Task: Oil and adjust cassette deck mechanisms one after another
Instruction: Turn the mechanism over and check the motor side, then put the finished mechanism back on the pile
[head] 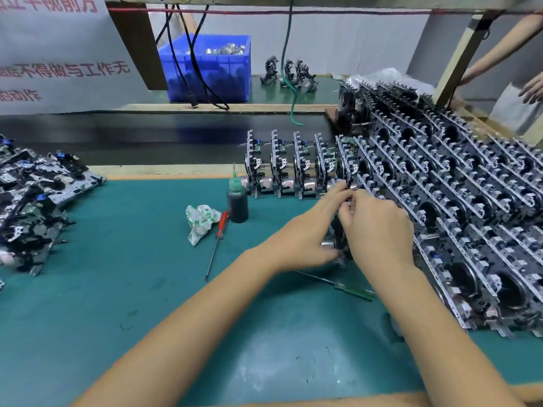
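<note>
Standing upright at centre frame, one cassette deck mechanism (pixel 338 233) is gripped from both sides by the left hand (pixel 311 230) and right hand (pixel 379 227), its long axis roughly vertical. The oil bottle (pixel 237 201) is seen left of it on the tabletop (pixel 117 289), nearer the left hand.

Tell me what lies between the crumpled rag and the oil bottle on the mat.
The head view shows the red-handled screwdriver between the rag and the oil bottle.

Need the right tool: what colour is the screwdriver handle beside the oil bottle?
Red, on the screwdriver, head view.
</note>
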The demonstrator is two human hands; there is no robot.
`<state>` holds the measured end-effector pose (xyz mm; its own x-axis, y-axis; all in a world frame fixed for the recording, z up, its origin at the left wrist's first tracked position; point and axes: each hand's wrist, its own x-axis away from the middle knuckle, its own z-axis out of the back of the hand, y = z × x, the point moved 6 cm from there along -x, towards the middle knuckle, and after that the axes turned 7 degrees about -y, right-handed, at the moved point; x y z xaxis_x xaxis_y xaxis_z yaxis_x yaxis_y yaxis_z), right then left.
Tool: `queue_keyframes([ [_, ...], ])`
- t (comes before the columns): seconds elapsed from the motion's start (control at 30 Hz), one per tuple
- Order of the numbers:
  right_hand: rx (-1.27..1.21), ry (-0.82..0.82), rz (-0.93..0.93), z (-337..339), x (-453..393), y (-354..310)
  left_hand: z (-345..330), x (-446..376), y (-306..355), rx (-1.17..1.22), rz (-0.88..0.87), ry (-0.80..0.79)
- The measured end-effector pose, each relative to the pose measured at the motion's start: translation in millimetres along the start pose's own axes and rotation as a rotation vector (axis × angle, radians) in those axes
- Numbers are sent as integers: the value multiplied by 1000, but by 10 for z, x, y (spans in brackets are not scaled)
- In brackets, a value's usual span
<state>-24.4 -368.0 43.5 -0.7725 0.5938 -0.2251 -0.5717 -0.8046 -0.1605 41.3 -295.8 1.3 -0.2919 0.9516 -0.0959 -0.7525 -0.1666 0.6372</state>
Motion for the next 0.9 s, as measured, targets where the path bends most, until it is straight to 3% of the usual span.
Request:
queue_keyframes([
  [0.2,58,14,-24,183,-27,-49,-27,3,-47,-62,-24,75],
  [0.37,-9,17,-24,237,44,-148,-76,51,-29,101,39,112],
  [0.5,-146,91,178,274,274,-526,119,246,148,97,-23,160],
  [0.63,-435,5,421,245,526,-987,428,738,119,-104,38,197],
  [0.77,-586,-101,628,111,743,-1582,780,1511,-183,-174,301,302],
  [0.9,-666,-297,789,-205,894,-2340,1137,2315,-601,-787,729,93],
])
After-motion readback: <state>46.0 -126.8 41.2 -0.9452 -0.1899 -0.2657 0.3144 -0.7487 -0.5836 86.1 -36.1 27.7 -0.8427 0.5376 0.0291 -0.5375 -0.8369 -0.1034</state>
